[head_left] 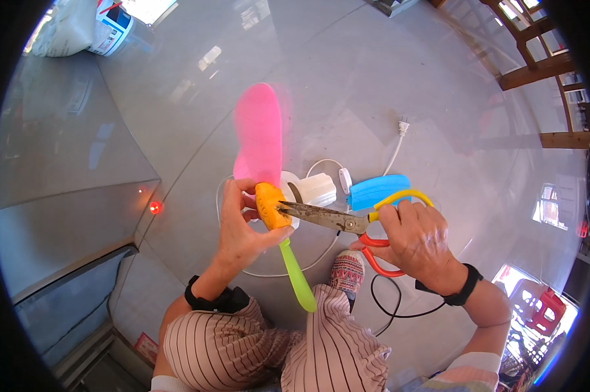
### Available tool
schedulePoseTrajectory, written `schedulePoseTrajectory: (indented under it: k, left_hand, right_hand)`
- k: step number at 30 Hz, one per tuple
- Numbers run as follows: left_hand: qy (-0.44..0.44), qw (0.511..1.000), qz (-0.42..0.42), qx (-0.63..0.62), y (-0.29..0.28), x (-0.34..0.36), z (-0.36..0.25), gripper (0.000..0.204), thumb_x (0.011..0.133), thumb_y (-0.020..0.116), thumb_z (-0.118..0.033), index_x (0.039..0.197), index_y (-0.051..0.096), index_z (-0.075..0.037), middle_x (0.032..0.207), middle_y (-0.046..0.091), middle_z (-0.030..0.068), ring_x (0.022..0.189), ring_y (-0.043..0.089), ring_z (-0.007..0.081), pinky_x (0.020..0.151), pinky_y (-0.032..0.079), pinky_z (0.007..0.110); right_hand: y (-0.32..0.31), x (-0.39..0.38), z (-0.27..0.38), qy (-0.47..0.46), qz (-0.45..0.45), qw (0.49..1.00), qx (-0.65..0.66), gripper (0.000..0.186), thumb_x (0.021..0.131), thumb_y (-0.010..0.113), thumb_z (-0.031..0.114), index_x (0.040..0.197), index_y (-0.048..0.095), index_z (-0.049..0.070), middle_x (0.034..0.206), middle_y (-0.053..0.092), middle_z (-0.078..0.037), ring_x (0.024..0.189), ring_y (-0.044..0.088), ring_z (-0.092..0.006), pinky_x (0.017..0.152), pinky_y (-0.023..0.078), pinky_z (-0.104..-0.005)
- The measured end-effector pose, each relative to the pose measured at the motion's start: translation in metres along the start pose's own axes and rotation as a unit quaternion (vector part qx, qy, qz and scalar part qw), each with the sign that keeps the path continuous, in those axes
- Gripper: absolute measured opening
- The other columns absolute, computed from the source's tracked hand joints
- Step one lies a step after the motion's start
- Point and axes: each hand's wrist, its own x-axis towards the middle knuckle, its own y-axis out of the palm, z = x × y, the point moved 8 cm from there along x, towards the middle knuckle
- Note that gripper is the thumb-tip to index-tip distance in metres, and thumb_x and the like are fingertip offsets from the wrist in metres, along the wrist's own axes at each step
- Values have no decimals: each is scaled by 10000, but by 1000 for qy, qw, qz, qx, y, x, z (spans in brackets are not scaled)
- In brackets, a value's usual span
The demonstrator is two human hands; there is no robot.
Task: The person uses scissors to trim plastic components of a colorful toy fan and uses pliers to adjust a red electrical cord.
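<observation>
the left hand point(242, 225) pinches the orange hub point(272, 206) between thumb and fingers, pink blade point(259, 130) above, green blade point(298, 277) below; the right hand point(415, 238) is wrapped round the scissors point(344, 222), tips at the hub — probably prying or picking there, which calls for a steady pinch, fingers clear. beyond, a white ribbed cylinder point(319, 189) and blue piece point(381, 189) lie on glossy grey floor point(366, 85) — farther off, a bucket point(111, 36) and wooden frame point(536, 72)

My scissors point(349, 224) have one yellow handle point(406, 193), one red handle point(373, 262) and grey blades point(318, 214) blotched brown. I see an orange block point(269, 204), a bright pink paddle-shaped piece point(261, 134), a lime-green paddle point(297, 277), a sky-blue piece point(380, 190) and a white plug point(403, 127). My trousers point(334, 343) are pale pink with dark stripes, my wristbands point(467, 285) black, my shoe point(348, 270) banded red and white.
</observation>
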Motion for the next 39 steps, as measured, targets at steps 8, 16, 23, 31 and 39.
schedulePoseTrajectory:
  k: [8, 16, 23, 31, 39]
  left_hand:
    - [57, 997, -56, 3, -8, -6, -7, 621, 543, 783, -63, 1040, 412, -26, 976, 413, 60, 793, 501, 131, 646, 497, 243]
    - [43, 996, -76, 3, -10, -7, -2, 624, 545, 774, -42, 1043, 398, -25, 976, 424, 69, 820, 506, 136, 681, 500, 255]
    - [41, 998, -40, 6, -6, -5, 2, 622, 552, 762, -39, 1062, 406, -27, 972, 425, 60, 818, 514, 139, 677, 504, 251]
    - [68, 998, -13, -6, 6, -7, -8, 625, 557, 757, -34, 1078, 410, -53, 989, 430, 45, 823, 502, 135, 706, 495, 268]
    - [61, 996, -61, -15, -16, -1, -1, 622, 552, 758, -42, 1067, 410, -61, 995, 427, 42, 824, 485, 136, 691, 472, 260]
  right_hand:
    - [4, -5, 6, -7, -58, 998, 4, 540, 559, 736, 535, 643, 479, 68, 544, 374, -38, 472, 422, -167, 413, 328, -280]
    - [26, -1, 1, -56, -29, 996, 64, 523, 653, 674, 548, 692, 494, 58, 527, 393, -28, 436, 443, -150, 394, 347, -275]
    - [24, 11, -10, -76, 12, 978, 193, 524, 636, 698, 537, 725, 522, 51, 523, 499, -59, 419, 494, -184, 403, 375, -295]
    - [53, 12, -15, 2, 99, 949, 298, 543, 625, 712, 525, 654, 511, 21, 524, 485, -92, 438, 478, -246, 408, 351, -328]
    - [14, 3, -16, 31, -13, 979, 201, 574, 529, 747, 553, 680, 485, 65, 545, 448, -67, 458, 473, -223, 413, 362, -319]
